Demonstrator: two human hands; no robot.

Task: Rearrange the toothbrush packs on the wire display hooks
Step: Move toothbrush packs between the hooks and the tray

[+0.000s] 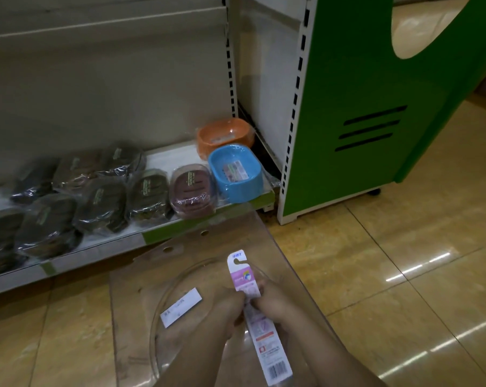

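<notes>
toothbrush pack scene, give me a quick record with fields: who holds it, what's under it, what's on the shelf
item held: toothbrush pack, back of card up, hang hole at its far end
left hand: left hand pinches the pack's left edge
right hand: right hand pinches the pack's right edge
under the hands: clear plastic sheet with holes, a white label on it
shelf: blue soap dish, orange soap dish, wrapped dark soap dishes
display hooks: not in view
floor: tan glossy tiles

Soap dishes (141,191) crowded the low shelf (119,238) (edge to edge); the floor (403,247) right of the green end panel (361,79) lay open.
</notes>
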